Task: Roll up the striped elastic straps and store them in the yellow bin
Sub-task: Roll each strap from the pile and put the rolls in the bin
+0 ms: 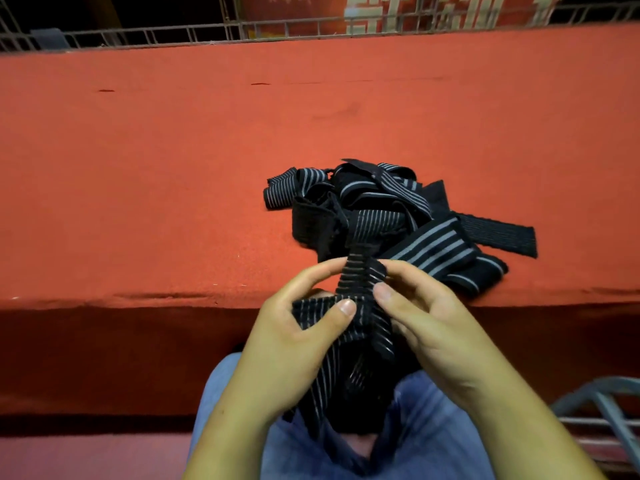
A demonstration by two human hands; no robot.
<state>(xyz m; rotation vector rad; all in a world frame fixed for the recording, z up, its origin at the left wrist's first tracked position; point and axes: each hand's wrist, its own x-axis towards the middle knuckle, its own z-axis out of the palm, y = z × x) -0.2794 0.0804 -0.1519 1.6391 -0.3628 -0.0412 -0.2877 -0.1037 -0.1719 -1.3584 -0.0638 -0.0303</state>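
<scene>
1. The left hand [294, 348] pinches a strap [360, 285], with the thumb on top.
2. The right hand [436, 327] pinches the same strap's upper fold.
3. The strap hangs onto the jeans [436, 431], just off the table's [156, 185] front edge.
4. A pile [388, 216] of straps lies near that edge.

Black elastic straps [391, 216] with thin grey-white stripes; orange-red felt-covered counter [173, 168]; blue denim trousers [415, 427]; grey metal railing [207, 31] behind.

Dim, warm light; wide-angle bending at edges; background perhaps slightly soft.
</scene>
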